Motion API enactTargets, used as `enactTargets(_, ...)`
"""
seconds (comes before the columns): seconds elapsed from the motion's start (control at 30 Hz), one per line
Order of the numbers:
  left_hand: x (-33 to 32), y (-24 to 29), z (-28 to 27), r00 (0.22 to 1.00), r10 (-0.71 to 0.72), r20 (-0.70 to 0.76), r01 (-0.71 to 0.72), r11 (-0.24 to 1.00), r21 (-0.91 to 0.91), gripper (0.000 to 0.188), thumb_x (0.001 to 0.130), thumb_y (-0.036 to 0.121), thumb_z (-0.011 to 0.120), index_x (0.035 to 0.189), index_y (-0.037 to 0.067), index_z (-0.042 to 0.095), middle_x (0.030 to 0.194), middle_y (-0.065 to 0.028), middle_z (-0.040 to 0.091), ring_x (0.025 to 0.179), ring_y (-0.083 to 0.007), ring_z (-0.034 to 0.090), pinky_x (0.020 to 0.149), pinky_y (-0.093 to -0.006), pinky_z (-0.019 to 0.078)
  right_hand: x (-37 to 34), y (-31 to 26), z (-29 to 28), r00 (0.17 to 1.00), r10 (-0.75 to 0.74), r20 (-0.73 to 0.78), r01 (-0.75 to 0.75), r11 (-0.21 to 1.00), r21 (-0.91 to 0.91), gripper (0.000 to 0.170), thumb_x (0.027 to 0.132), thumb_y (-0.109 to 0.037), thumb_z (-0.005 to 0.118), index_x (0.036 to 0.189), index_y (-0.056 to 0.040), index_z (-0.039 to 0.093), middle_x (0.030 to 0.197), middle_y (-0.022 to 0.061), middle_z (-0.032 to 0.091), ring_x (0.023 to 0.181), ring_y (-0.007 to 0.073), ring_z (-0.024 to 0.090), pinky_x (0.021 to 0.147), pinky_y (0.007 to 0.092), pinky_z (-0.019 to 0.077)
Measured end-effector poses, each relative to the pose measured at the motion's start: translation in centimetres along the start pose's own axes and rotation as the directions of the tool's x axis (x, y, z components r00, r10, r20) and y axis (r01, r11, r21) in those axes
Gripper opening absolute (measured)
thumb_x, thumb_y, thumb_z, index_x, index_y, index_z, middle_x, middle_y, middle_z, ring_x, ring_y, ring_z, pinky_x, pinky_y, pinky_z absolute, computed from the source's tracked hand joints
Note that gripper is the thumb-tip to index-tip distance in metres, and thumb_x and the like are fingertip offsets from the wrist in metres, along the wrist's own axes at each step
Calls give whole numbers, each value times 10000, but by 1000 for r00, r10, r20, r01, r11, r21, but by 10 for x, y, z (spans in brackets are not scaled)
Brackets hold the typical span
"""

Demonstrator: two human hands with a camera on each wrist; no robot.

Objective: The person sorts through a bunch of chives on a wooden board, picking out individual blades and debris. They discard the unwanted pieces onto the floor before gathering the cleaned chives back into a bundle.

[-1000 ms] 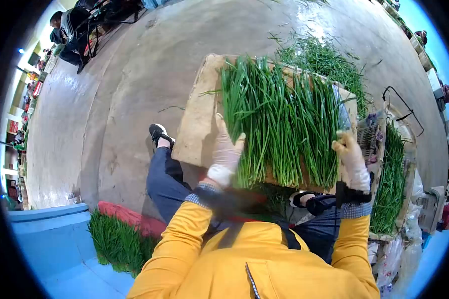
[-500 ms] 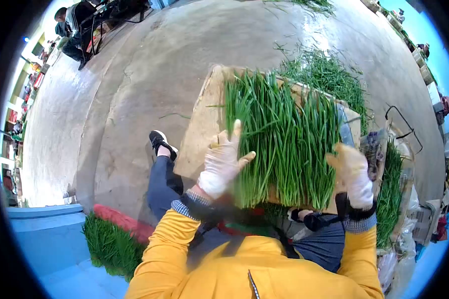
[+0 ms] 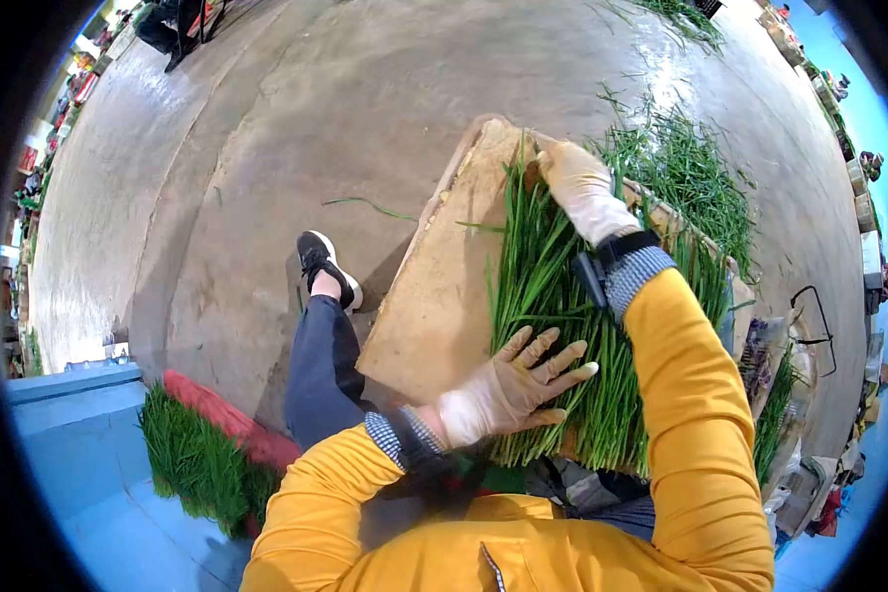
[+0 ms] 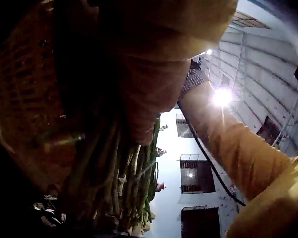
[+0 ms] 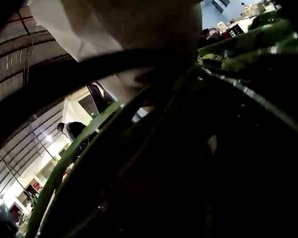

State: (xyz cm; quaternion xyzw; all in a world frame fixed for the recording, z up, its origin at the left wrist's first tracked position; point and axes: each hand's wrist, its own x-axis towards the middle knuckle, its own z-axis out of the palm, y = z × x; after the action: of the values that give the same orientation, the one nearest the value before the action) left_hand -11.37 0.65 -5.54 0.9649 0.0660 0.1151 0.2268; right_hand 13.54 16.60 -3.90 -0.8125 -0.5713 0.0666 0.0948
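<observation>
A thick layer of green chives (image 3: 533, 266) lies across a tan board (image 3: 444, 276) in front of me, leaf tips pointing away. My gloved left hand (image 3: 503, 390) rests over the near left part of the stalks, its fingers spread. Farther out, my gloved right hand (image 3: 577, 187) reaches over the layer to the leaf tips by the board's far edge. Its fingertips are hidden among the leaves, so I cannot tell whether they pinch any. The right wrist view is dark, with long leaves (image 5: 64, 163) crossing close below the glove.
Loose chive leaves (image 3: 676, 178) are heaped on the floor beyond the board. More chives (image 3: 197, 454) stand beside a red cloth (image 3: 232, 419) at left. A crate (image 3: 760, 355) is at the board's right. My shoe (image 3: 326, 261) is on the floor left of the board.
My right hand has moved from the right side of the chives to the far leaf tips. The left hand has shifted right and nearer me, from the left edge onto the stalks.
</observation>
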Motion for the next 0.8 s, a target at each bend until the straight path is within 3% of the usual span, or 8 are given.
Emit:
enactTargets(0.17, -1, 1, 6, 997, 4, -83, -1, 999, 40, 678, 860, 564, 554, 1461, 303, 377, 1537, -28, 310, 1351, -359, 283, 1128, -519, 182, 11, 48, -72, 971, 237, -20, -77, 391, 917, 209, 902, -174, 588, 985, -12, 692, 817, 48, 663, 724, 144, 554, 689, 288, 458)
enactTargets(0.37, -2, 1, 4, 1000, -10, 2, 10, 1000, 3, 683, 882, 570, 518, 1484, 290, 355, 1576, -43, 251, 1450, -368, 132, 1170, -520, 10, 22, 105, -217, 831, 330, -448, 231, 528, 817, 203, 955, -192, 551, 981, -26, 664, 814, 4, 621, 676, 74, 505, 614, 187, 414)
enactTargets(0.43, -1, 1, 6, 1000, -9, 10, 9, 1000, 13, 683, 887, 576, 505, 1487, 291, 348, 1580, -45, 238, 1457, -369, 103, 1170, -518, -3, 27, 147, -245, 573, -93, -814, 345, 929, 137, 163, 901, -161, 589, 863, -30, 678, 741, 25, 633, 631, 102, 530, 589, 217, 405)
enactTargets(0.5, -2, 1, 7, 1000, -10, 20, 10, 1000, 24, 683, 892, 581, 493, 1490, 291, 341, 1584, -47, 226, 1464, -370, 75, 1171, -515, -15, -7, 104, -262, 416, 288, -863, 475, 740, 476, 205, 933, -194, 574, 1009, -33, 677, 838, 51, 697, 765, 136, 641, 761, 280, 513)
enactTargets(0.6, -1, 1, 4, 1000, 3, 10, -3, 999, 42, 679, 885, 565, 520, 1482, 286, 359, 1577, -59, 238, 1451, -376, 113, 1169, -523, 17, -8, 171, -255, 529, 85, -844, 211, 950, 228, 247, 943, -191, 553, 1136, -55, 625, 952, 63, 699, 865, 174, 657, 837, 313, 524)
enactTargets(0.63, -1, 2, 1, 999, -4, 39, 4, 1000, 1, 690, 875, 553, 540, 1478, 265, 370, 1568, -64, 254, 1442, -377, 132, 1167, -525, 37, -10, 185, -221, 734, 6, -679, -28, 999, -21, 276, 938, -196, 544, 1185, -87, 601, 1059, 98, 662, 955, 219, 634, 883, 342, 504)
enactTargets(0.7, 5, 5, -6, 998, -6, 58, 8, 999, -35, 701, 865, 541, 560, 1474, 243, 380, 1559, -70, 270, 1434, -377, 150, 1165, -527, 56, -14, 204, -173, 967, 130, -221, -242, 746, -621, 361, 927, -206, 527, 1283, -152, 553, 1274, 170, 588, 1137, 309, 587, 976, 399, 465)
enactTargets(0.8, 17, 25, -18, 991, 107, -83, -103, 993, 49, 740, 844, 521, 582, 1465, 165, 392, 1546, -74, 295, 1433, -337, 181, 1162, -533, 74, -10, 89, -117, 1000, -21, 11, 23, 981, -192, 306, 880, -248, 574, 1143, -115, 657, 1108, 200, 658, 1018, 341, 638, 894, 417, 495)
